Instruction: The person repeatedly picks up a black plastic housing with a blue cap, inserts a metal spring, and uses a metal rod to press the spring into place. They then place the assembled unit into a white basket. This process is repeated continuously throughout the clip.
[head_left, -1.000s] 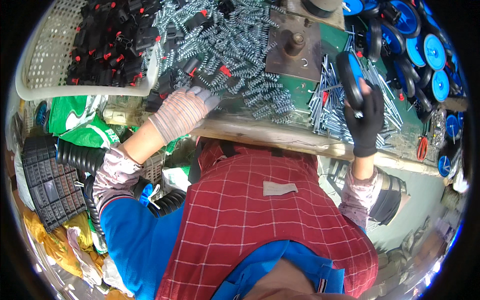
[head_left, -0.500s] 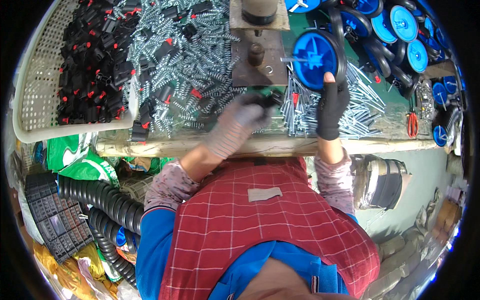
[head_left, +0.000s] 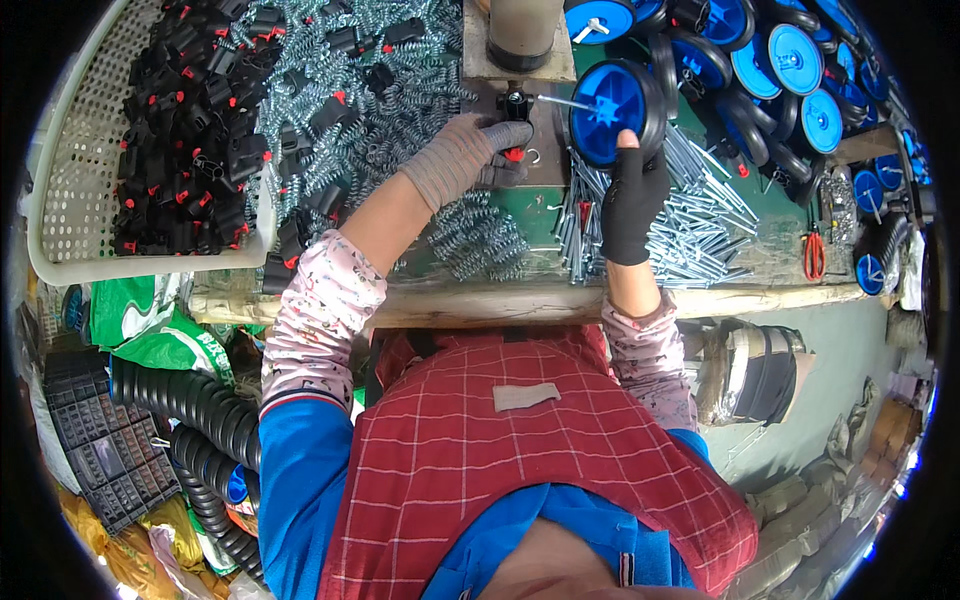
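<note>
Now that both hands have come to the press, the right hand (head_left: pixel 630 200) grips the blue wheel (head_left: pixel 615 97) while the left hand (head_left: pixel 465 155) pinches a black clip (head_left: pixel 515 103) there.

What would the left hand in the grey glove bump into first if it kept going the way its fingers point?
Probably the small black part with a red tip on the metal fixture; the left hand already seems to touch it, though depth is unclear.
</note>
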